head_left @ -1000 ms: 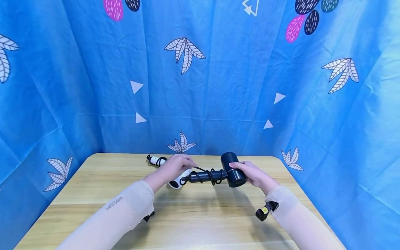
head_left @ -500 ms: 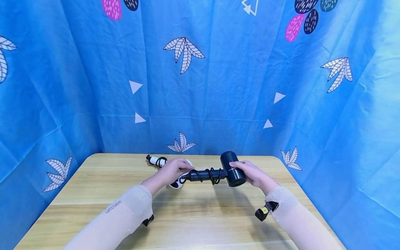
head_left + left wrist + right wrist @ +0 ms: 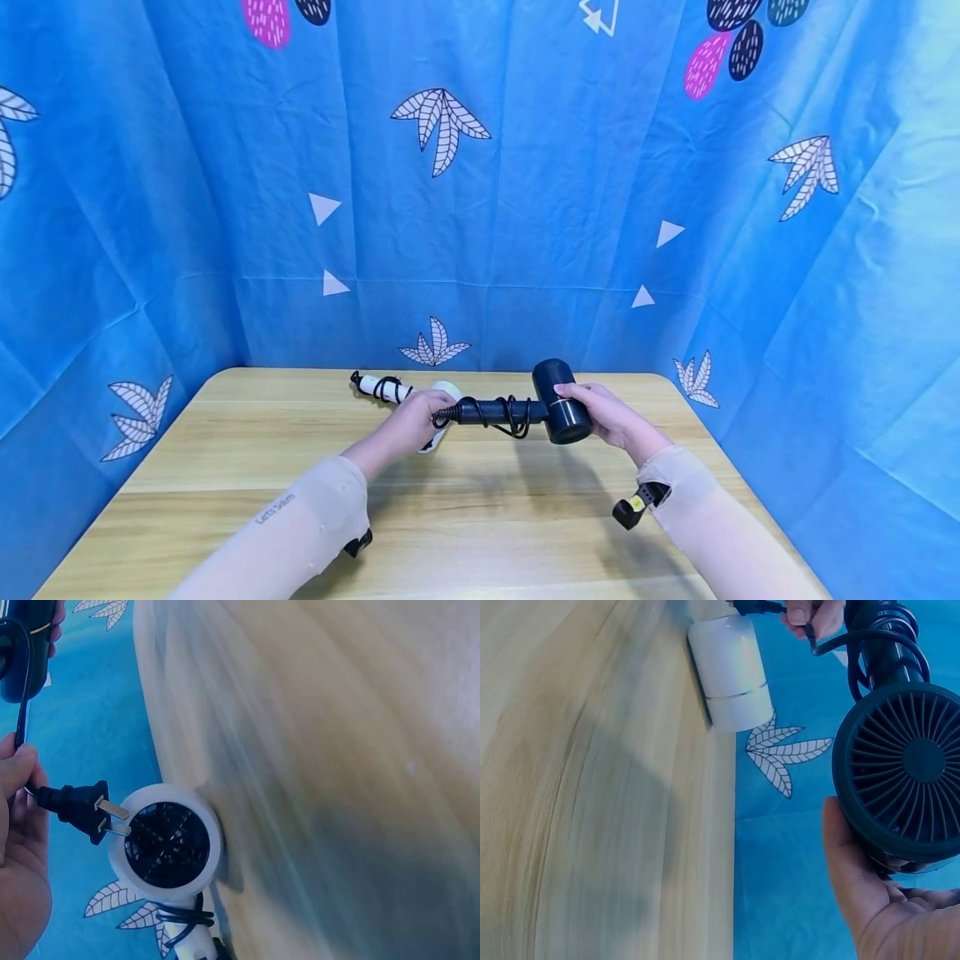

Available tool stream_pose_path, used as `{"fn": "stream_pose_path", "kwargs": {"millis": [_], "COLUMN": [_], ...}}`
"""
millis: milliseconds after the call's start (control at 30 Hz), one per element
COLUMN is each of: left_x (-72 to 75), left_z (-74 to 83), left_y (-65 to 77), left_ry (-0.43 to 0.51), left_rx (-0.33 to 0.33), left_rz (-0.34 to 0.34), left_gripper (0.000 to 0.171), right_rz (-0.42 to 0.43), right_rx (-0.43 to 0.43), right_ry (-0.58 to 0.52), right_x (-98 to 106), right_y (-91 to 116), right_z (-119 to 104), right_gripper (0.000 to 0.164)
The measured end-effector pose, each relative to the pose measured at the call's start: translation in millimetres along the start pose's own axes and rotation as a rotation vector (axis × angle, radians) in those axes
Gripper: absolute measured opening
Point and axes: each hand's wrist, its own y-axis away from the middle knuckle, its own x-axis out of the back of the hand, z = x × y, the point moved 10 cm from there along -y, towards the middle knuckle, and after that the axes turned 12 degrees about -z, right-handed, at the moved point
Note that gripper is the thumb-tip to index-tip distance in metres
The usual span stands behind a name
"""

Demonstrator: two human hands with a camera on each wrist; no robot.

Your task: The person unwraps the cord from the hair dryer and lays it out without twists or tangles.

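A black hair dryer [image 3: 564,412] is held above the table, its handle pointing left. My right hand [image 3: 606,414] grips the dryer's barrel, and its grille faces the camera in the right wrist view. The dryer's black cord [image 3: 513,421] winds loosely round the handle. With thumb and fingers, my left hand [image 3: 407,423] pinches this cord close to its two-pin plug [image 3: 81,806]. Behind the left hand, a white hair dryer [image 3: 731,671] lies on the table, partly hidden in the head view. Its own black cord [image 3: 193,918] is wrapped round the handle.
The light wooden table [image 3: 480,533] runs under both arms. Blue patterned cloth [image 3: 480,208] hangs behind it and on both sides. A small camera [image 3: 630,512] sits on the right wrist, another [image 3: 358,543] on the left.
My left hand has come down from above the handle's end, drawing the cord end round there. The right hand keeps the black hair dryer in nearly the same place, slightly higher.
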Motion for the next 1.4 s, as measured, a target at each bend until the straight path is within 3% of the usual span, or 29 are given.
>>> {"fn": "stream_pose_path", "kwargs": {"millis": [67, 200, 433, 600, 767, 1033, 1400], "left_x": [-1.7, -5.2, -6.7, -14.0, -16.5, -11.4, -8.6], "left_z": [0.5, 0.8, 6.6, 4.5, 9.6, 27.9, 37.4], "left_y": [0.4, 1.5, 4.5, 6.7, 11.3, 20.1, 27.1], "left_ry": [0.018, 0.067, 0.055, 0.056, 0.055, -0.037, -0.076], "left_rx": [0.010, 0.038, -0.008, -0.011, -0.056, -0.154, -0.197], "left_rz": [0.001, -0.008, 0.015, -0.014, -0.011, 0.027, 0.046], "left_gripper": [0.007, 0.004, 0.018, 0.019, 0.021, 0.023, 0.025], "right_rz": [0.007, 0.009, 0.007, -0.003, -0.019, 0.074, 0.104], "right_rx": [0.003, 0.011, 0.017, 0.040, 0.073, 0.026, 0.023], "right_ry": [-0.007, -0.021, -0.039, -0.030, -0.023, -0.054, -0.068], "right_x": [1, 1, 3, 3, 4, 13, 17], "right_y": [1, 1, 1, 2, 1, 0, 0], "right_z": [-1, -3, -4, -5, -9, -4, 1], "right_gripper": [0.068, 0.068, 0.068, 0.075, 0.079, 0.068, 0.070]}}
